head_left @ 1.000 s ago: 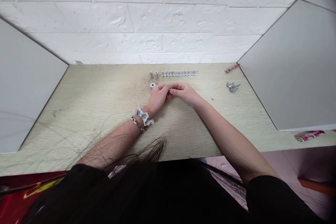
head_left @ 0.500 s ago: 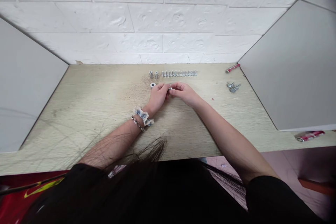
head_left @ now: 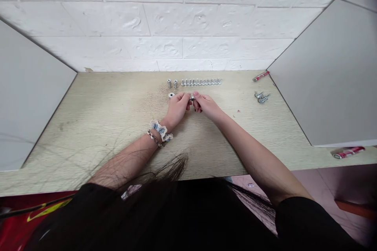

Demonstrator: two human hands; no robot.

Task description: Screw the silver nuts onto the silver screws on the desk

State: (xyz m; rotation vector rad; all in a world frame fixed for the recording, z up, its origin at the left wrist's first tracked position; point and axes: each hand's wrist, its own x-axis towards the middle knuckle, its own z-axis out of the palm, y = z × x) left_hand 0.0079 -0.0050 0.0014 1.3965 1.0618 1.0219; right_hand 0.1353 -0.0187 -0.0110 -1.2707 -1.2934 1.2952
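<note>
Between my two hands is a small metal screw (head_left: 192, 99), mostly covered by fingers. My left hand (head_left: 178, 106) pinches its left end, and my right hand (head_left: 205, 104) grips its right end with thumb and curled fingers. Just left of my left fingertips lies a round washer-like part (head_left: 171, 95) with a dark centre. Behind the hands, a row of several upright screws (head_left: 201, 82) stands near the wall. Two thicker metal pieces (head_left: 172, 83) stand at the left of that row.
Several loose bolts (head_left: 262, 97) lie at the right. A red battery-like tube (head_left: 260, 77) rests against the right panel (head_left: 330, 74), and another red tube (head_left: 348, 152) is near the front right edge. A left panel (head_left: 29, 94) and a white brick wall (head_left: 165, 19) surround the tabletop.
My right fingers have changed their grip: the thumb now lies on top and the other fingers are curled below. My left hand has stayed in place.
</note>
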